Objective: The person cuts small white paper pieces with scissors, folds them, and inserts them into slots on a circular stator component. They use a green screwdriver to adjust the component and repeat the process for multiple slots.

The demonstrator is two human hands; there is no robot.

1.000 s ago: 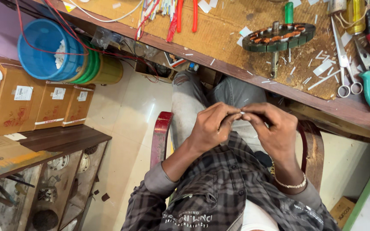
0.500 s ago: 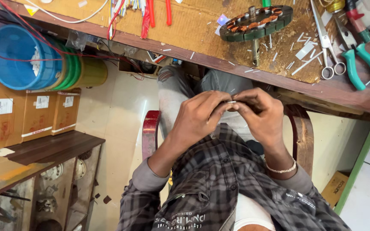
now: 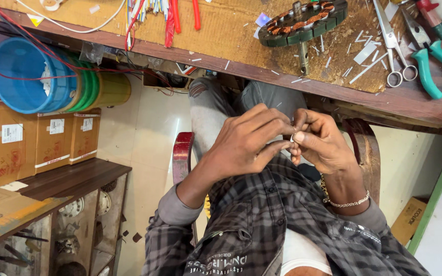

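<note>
My left hand (image 3: 249, 140) and my right hand (image 3: 321, 143) meet fingertip to fingertip above my lap, pinching a small white strip (image 3: 292, 137) between them. Most of the strip is hidden by my fingers. A bracelet sits on my right wrist. On the wooden workbench (image 3: 221, 56) beyond my hands stands a round motor stator (image 3: 303, 23) with copper windings, upright on its shaft. I sit in a red-armed chair (image 3: 182, 153).
Scissors (image 3: 392, 46) and green-handled pliers (image 3: 436, 56) lie at the bench's right end among white scraps. Red and white wires (image 3: 172, 15) lie at its left. Stacked blue, green and yellow buckets (image 3: 52, 82), cardboard boxes (image 3: 42, 140) and a dark shelf (image 3: 72, 179) stand at my left.
My hands stay pinched together over my lap, fingers shifting slightly. The view has moved, so the bench and stator sit higher and further right in the picture.
</note>
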